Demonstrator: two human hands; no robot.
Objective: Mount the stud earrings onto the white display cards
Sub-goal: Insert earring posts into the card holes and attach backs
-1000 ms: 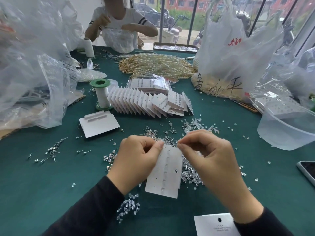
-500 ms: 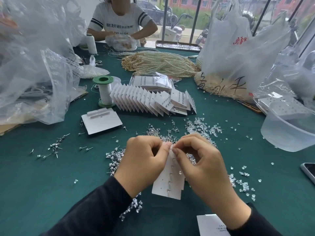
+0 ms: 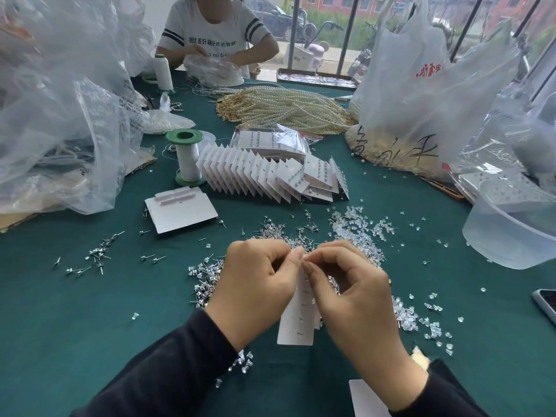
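A white display card (image 3: 296, 323) hangs upright between my two hands above the green table; small studs show down its face. My left hand (image 3: 255, 288) pinches the card's top edge with thumb and forefinger. My right hand (image 3: 355, 299) pinches at the same top edge, fingertips touching the left ones; what it holds there is too small to tell. Loose stud earrings (image 3: 207, 275) lie heaped under and behind my hands. Clear earring backs (image 3: 355, 227) are scattered to the right. A fanned row of filled cards (image 3: 264, 176) stands further back.
A blank card stack (image 3: 180, 210) and a green-capped thread spool (image 3: 186, 158) sit at the left. A clear plastic tub (image 3: 511, 233) and a phone (image 3: 546, 305) lie at the right. Plastic bags flank both sides; pearl strands (image 3: 282, 109) and another person sit beyond.
The card has turned more edge-on and narrower between my hands, and my fingertips have closed together at its top edge. The view has tipped slightly downward.
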